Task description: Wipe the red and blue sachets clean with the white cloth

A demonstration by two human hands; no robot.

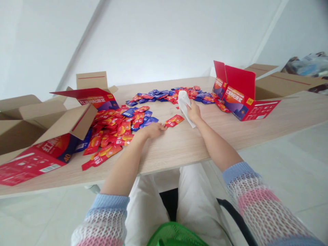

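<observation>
My left hand [153, 130] rests on the wooden table [179, 147], its fingertips pinching the end of a single red sachet [174, 120] lying flat. Just right of it, my right hand [194, 111] is closed round a white cloth [183, 102] held upright on the tabletop. Beside my left hand spreads a heap of red and blue sachets [115, 131]. A second band of red and blue sachets [169, 95] lies across the far side, behind the cloth.
Open brown cartons [38, 118] and a red printed box [51, 150] crowd the left end. Another red printed box [241, 97] and a brown carton [276, 85] stand at the right. White wall behind; pale floor to the right.
</observation>
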